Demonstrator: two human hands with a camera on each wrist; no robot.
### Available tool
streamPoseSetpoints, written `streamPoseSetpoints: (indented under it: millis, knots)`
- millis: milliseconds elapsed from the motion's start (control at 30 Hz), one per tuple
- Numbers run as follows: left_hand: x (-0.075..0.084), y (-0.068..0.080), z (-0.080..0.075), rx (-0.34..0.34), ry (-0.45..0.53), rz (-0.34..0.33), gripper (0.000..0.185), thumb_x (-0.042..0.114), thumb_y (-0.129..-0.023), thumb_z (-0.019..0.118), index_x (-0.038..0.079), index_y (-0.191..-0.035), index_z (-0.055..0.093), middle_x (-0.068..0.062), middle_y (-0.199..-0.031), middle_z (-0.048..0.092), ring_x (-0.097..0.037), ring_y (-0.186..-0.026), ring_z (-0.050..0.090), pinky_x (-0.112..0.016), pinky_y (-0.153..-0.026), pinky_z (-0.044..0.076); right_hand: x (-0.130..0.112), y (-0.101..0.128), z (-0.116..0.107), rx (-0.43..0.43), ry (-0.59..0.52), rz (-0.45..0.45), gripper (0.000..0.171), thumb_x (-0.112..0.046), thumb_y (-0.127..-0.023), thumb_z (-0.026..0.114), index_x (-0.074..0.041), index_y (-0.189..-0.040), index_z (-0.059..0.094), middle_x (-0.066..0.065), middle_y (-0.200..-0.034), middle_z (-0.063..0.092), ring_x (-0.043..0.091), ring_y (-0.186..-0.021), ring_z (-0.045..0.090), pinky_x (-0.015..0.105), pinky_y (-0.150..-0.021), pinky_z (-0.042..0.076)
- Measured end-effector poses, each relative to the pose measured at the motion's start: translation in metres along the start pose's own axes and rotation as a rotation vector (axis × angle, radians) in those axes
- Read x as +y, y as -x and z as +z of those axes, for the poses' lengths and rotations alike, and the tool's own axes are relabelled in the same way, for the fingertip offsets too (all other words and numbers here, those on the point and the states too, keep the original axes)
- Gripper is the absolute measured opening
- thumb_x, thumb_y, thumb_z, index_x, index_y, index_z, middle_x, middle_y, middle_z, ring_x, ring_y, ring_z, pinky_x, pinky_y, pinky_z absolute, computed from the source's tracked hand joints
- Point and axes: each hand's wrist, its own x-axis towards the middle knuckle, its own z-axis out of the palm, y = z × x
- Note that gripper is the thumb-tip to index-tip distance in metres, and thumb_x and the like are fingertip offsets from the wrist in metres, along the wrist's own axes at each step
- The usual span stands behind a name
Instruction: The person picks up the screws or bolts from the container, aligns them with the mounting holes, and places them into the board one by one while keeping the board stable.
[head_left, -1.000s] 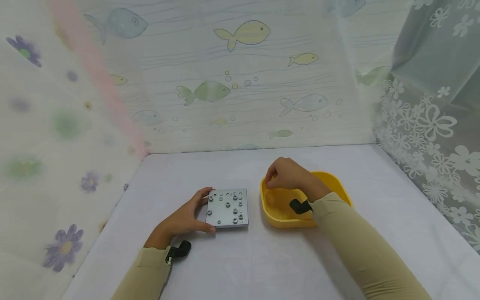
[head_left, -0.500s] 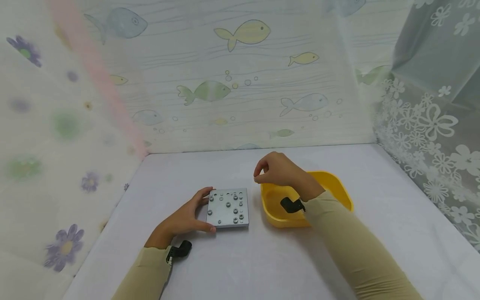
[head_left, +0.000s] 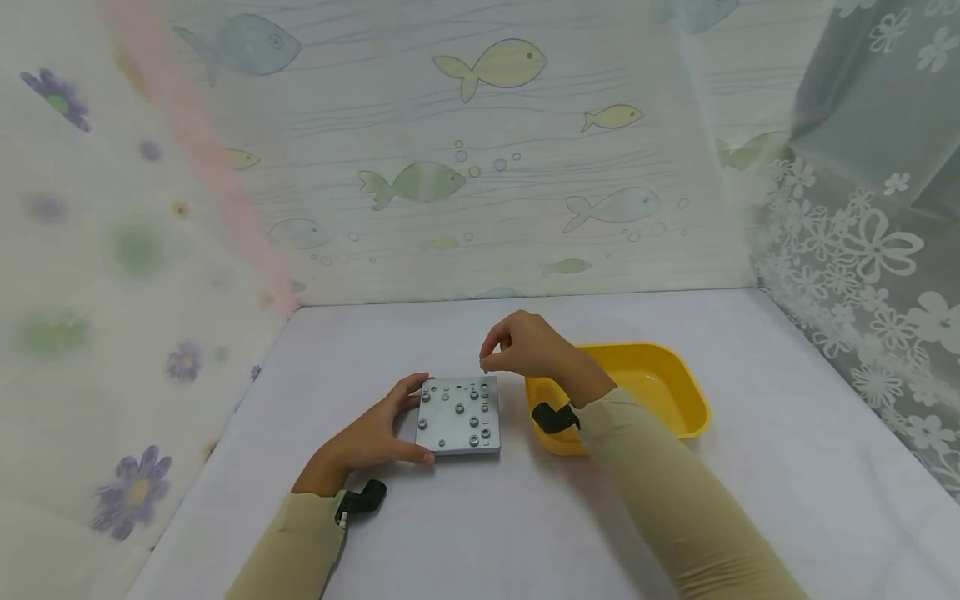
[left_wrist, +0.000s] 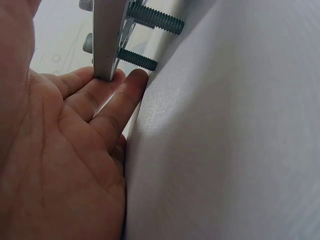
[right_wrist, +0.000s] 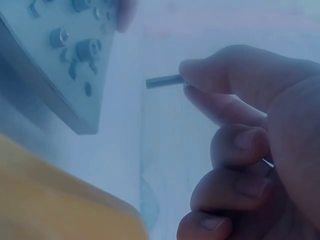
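Observation:
A square silver metal plate with several socket-head screws and a few bare holes is on the white table. My left hand grips its left side, thumb at the near edge and fingers at the far edge. In the left wrist view, threaded screw ends stick out beneath the plate, raised off the cloth. My right hand hovers beyond the plate's far right corner. Its thumb and index finger pinch a thin screw, shank pointing away from the fingertips; its head is hidden. The other fingers are curled in.
A yellow plastic tray stands right of the plate, partly under my right forearm. White cloth covers the table. Patterned curtains close off the back and both sides.
My right hand has moved left from over the yellow tray to near the plate's far right corner, carrying the screw. My left hand and the plate have stayed put.

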Motion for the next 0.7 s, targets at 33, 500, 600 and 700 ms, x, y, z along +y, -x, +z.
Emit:
streamPoseSetpoints:
  millis: [33,500,600,700]
  knots:
    - [0.0,0.0,0.0,-0.001,0.001,-0.003,0.127,0.047,-0.062,0.098,0.035,-0.163,0.022,0.003,-0.165,0.039,-0.027,-0.158,0.025,-0.065,-0.126,0.007,0.0,-0.001,0.002,-0.002,-0.005,0.004,0.004,-0.029,-0.087,0.082,-0.027,-0.085,0.079,0.002,-0.069,0.057,0.018,-0.065,0.051,0.028,-0.058,0.039]
    - [0.002,0.001,0.0,0.004,-0.002,-0.011,0.127,0.046,-0.062,0.098,0.035,-0.163,0.022,0.003,-0.165,0.038,-0.027,-0.158,0.025,-0.064,-0.126,0.007,0.0,-0.008,0.021,0.013,0.025,0.087,0.006,-0.027,-0.088,0.082,-0.027,-0.083,0.079,0.004,-0.08,0.062,0.021,-0.074,0.055,0.029,-0.062,0.042]
    - [0.002,0.001,-0.001,0.004,-0.003,-0.015,0.127,0.046,-0.062,0.098,0.035,-0.163,0.022,0.003,-0.166,0.037,-0.027,-0.158,0.024,-0.065,-0.126,0.007,-0.001,-0.008,0.024,0.008,0.059,0.098,0.006,-0.027,-0.088,0.082,-0.027,-0.082,0.079,0.003,-0.08,0.064,0.021,-0.074,0.056,0.029,-0.062,0.042]
    - [0.002,0.0,0.0,0.001,0.0,-0.017,0.126,0.045,-0.063,0.098,0.036,-0.163,0.022,0.003,-0.166,0.037,-0.026,-0.158,0.024,-0.065,-0.126,0.007,-0.002,-0.008,0.025,0.003,0.095,0.101,0.007,-0.028,-0.088,0.081,-0.027,-0.081,0.079,0.002,-0.081,0.065,0.02,-0.074,0.057,0.028,-0.061,0.043]
